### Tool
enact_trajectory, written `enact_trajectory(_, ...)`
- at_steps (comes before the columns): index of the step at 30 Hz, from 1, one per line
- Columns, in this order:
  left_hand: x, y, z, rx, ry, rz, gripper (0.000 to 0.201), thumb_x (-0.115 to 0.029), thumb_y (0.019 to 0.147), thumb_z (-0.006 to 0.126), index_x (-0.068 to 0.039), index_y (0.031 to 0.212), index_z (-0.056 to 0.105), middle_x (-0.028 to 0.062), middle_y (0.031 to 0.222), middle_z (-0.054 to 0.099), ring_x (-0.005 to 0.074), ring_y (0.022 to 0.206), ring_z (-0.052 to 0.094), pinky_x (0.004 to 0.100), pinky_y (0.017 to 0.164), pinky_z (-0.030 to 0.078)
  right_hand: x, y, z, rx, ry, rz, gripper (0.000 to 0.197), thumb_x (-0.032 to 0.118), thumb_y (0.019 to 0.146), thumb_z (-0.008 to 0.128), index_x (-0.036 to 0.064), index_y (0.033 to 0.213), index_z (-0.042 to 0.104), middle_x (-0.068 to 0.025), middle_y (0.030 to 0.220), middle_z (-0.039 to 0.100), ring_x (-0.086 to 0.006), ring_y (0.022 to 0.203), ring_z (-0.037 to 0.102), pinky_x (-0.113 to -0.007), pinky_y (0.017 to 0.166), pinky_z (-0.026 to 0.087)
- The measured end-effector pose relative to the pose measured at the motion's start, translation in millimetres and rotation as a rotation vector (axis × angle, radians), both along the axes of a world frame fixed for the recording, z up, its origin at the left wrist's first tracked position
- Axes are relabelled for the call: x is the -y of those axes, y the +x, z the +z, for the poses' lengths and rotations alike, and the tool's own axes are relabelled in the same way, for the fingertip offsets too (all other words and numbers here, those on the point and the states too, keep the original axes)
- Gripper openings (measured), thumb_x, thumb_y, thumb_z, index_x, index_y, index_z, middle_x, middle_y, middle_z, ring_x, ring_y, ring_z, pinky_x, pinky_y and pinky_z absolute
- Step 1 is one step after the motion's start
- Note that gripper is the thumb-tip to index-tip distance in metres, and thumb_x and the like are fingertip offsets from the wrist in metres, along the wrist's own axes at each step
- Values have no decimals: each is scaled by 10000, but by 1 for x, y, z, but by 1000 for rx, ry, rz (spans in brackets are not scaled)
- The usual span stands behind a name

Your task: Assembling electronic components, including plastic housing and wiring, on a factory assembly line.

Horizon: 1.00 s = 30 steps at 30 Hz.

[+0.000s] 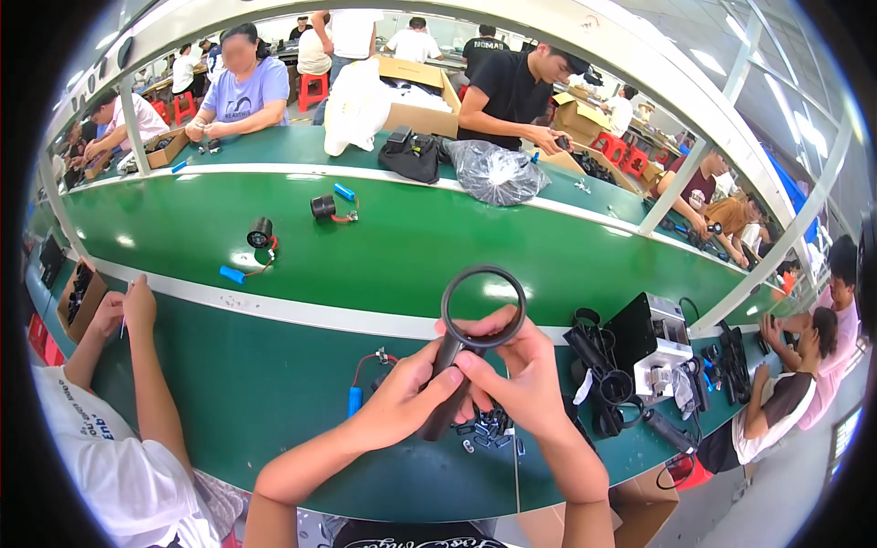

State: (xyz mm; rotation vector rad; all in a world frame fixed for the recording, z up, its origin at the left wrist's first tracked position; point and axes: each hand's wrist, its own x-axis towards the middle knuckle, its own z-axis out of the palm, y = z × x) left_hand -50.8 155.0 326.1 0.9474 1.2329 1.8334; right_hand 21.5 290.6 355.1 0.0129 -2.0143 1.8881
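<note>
One black ring-topped handle (449, 352) sits mid-frame, the left hand (416, 384) wrapped around its shaft, the right hand (521, 374) gripping near the ring's base. Small pieces (493, 427) lie below, seemingly too jumbled to count. Two black cylinders (259, 232) rest upper left, beyond the pale rail (274, 306); the bench (265, 384) leaves elbow room left of centre.

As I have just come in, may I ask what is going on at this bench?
The person wearing the camera holds a black ring-headed piece over the dark green bench. The left hand grips its handle, and the right hand holds it near the ring. Below lie small loose parts, with a blue cylinder to the left. More black pieces lie beside a boxy machine to the right.
</note>
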Motion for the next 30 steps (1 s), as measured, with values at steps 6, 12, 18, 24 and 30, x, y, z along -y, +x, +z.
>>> enact_trajectory(6,-5,12,-5,-31,9,85,338,-211,936,359,14,1188,362,51,737,511,113,583,516,239,556,435,11,4,-1,-1,-104,-28,225,-60,816,535,-39,955,359,-248,997,573,-246,688,644,-280,382,551)
enact_trajectory(12,-4,16,-9,-51,50,114,245,-118,928,406,27,1124,421,35,688,508,68,580,469,214,517,395,10,9,-12,-57,-218,40,279,-50,815,551,-44,1022,363,-262,1080,552,-269,769,646,-315,521,574)
enact_trajectory(18,12,-8,-3,-202,27,263,429,-162,939,426,9,1318,322,68,811,542,94,686,498,223,644,429,-3,45,-62,-35,603,-292,249,-6,751,662,33,980,574,-119,938,610,-220,802,610,-327,674,505)
enact_trajectory(24,13,-20,1,-236,-34,185,539,-198,944,426,-82,1420,201,73,1069,495,103,810,510,236,711,429,19,89,-144,143,1080,-301,145,99,728,687,51,844,615,-69,787,588,-236,728,590,-317,606,492)
enact_trajectory(30,6,-13,-10,-28,-18,71,466,-99,858,600,-22,1247,356,51,973,498,96,760,560,243,615,518,19,81,-125,68,1024,-345,139,10,753,634,23,890,617,-84,804,592,-213,695,616,-287,568,504)
